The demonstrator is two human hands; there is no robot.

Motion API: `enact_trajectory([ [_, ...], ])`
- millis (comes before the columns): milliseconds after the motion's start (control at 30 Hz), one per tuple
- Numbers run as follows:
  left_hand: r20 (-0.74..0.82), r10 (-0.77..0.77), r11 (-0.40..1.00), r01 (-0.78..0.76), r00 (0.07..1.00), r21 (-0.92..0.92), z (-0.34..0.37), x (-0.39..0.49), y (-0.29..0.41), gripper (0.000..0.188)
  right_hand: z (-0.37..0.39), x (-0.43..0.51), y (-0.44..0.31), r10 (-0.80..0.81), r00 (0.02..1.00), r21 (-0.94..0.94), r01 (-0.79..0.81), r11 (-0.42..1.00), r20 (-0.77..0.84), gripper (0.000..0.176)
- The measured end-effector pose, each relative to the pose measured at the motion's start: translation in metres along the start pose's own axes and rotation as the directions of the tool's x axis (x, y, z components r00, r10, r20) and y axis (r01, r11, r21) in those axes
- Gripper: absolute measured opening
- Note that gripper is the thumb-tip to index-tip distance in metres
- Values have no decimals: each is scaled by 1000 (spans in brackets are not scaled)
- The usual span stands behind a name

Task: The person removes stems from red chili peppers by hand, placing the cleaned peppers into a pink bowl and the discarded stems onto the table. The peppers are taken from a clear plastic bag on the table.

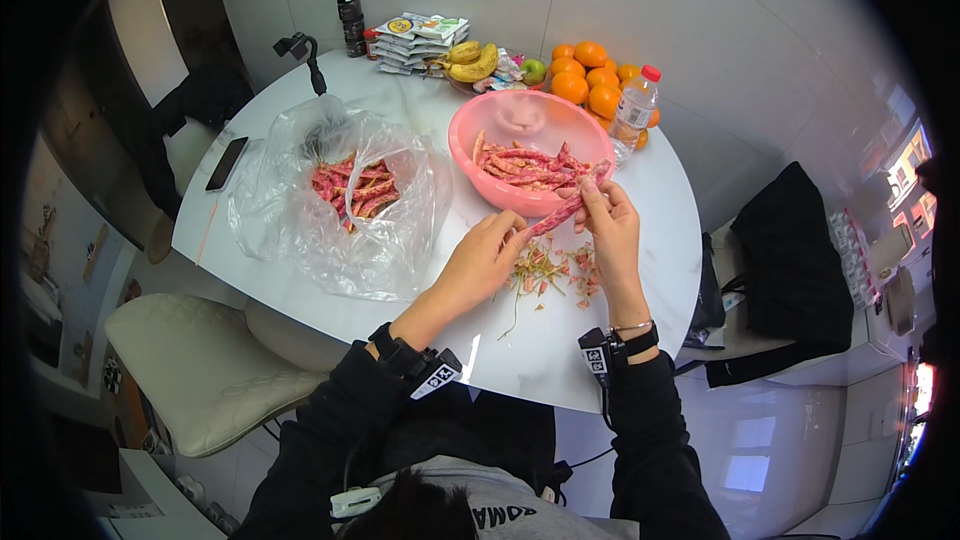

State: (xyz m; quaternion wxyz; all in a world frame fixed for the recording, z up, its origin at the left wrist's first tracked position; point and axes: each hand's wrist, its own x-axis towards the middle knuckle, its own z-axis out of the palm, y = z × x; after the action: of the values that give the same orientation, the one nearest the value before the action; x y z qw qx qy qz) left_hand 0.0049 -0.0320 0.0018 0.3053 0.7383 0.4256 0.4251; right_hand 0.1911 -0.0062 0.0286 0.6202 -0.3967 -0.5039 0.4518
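A red-mottled borlotti bean pod is stretched between my two hands in front of the pink plastic bowl. My left hand pinches its lower end, and my right hand grips it near the upper end, close to the bowl's rim. More speckled pods lie inside the bowl. To the left, a crumpled clear plastic bag lies open around another heap of pods. Beneath my hands, stem ends and pod scraps are scattered on the white marble-look table.
Behind the bowl are bananas, a green apple and stacked packets. Oranges and a red-capped water bottle stand right of them. A phone and a small camera stand are at left. A chair adjoins the table.
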Motion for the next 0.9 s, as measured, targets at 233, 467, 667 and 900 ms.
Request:
enact_trajectory([
  [233,-152,177,976,-154,972,154,-1,-1,12,21,1,-3,3,195,981,207,-194,959,19,20],
  [467,-467,133,991,-129,874,41,-5,8,32,13,13,-12,-2,360,933,379,-339,861,17,14],
  [667,-417,-1,998,-26,909,-58,2,-2,31,13,7,-11,-11,178,984,423,-165,891,9,11],
  [900,-362,296,946,-218,884,242,14,-10,22,10,0,-7,-13,26,965,424,91,901,-262,10],
])
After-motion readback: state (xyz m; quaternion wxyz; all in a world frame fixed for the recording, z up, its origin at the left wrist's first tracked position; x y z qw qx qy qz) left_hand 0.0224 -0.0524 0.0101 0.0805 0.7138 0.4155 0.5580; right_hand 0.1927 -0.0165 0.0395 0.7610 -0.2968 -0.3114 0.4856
